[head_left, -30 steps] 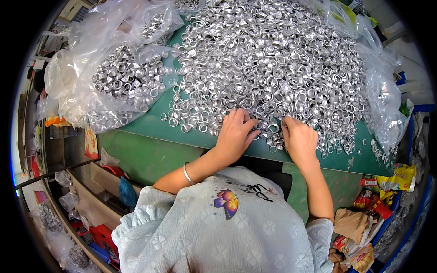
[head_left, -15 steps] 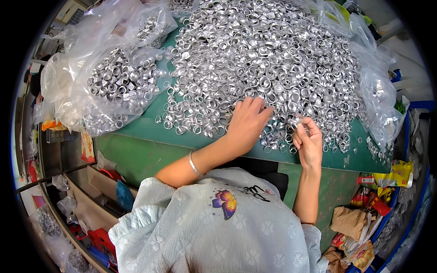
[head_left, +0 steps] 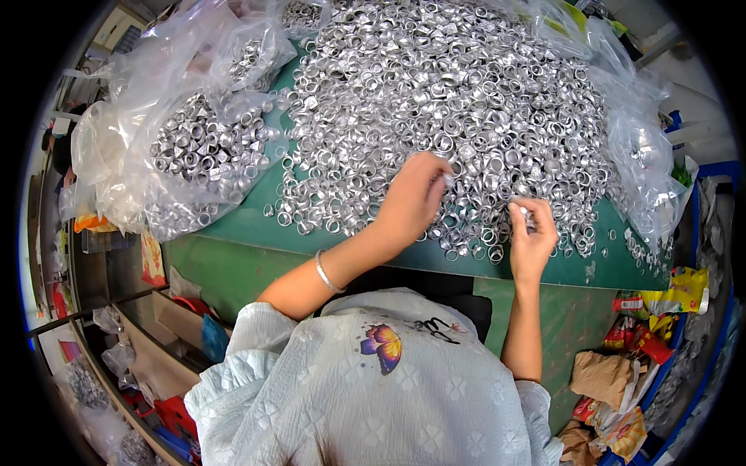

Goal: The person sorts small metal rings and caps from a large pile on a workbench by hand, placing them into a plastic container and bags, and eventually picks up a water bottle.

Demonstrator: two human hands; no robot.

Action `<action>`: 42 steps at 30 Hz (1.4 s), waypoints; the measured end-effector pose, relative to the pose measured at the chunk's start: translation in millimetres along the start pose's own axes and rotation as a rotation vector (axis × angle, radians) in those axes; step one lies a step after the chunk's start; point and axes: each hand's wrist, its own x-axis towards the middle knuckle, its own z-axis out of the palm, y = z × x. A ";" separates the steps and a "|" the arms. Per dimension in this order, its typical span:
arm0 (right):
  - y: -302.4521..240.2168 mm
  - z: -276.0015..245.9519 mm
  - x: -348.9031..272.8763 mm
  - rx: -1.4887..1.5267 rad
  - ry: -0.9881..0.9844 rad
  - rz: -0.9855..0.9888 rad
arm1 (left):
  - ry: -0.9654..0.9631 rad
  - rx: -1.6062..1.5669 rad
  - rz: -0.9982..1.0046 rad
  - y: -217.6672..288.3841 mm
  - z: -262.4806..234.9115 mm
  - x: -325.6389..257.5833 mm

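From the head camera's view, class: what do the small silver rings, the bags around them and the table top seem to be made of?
Small silver rings: probably thin metal, perhaps aluminium; bright, crinkled reflections.
Clear bags: thin plastic film; transparent, creased, glossy.
Green table top: smooth, matt surface; could be a mat or paint, unclear which.
The left hand rests on the heap; the right hand pinches a ring.

Heap of silver rings [head_left: 458, 101] runs out of frame at twelve o'clock.

The left hand [head_left: 412, 198] covers rings beneath it; what the right hand [head_left: 532, 237] pinches is too small to tell. Floor clutter [head_left: 629, 373] at four o'clock blurs at the rim.
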 end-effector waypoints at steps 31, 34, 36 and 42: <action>-32.4 40.7 29.4 -0.364 -0.528 -0.385 | 0.038 0.431 -0.113 -8.0 -28.3 14.1; -24.1 36.0 29.6 -0.074 -0.430 -0.279 | 0.117 0.287 -0.198 -10.5 -33.5 15.9; -18.0 32.2 31.5 0.114 -0.415 -0.114 | 0.118 0.197 -0.288 -11.8 -42.7 16.1; -24.1 30.4 36.1 1.267 -0.441 0.902 | 0.060 -0.166 -0.431 -22.6 -53.7 10.1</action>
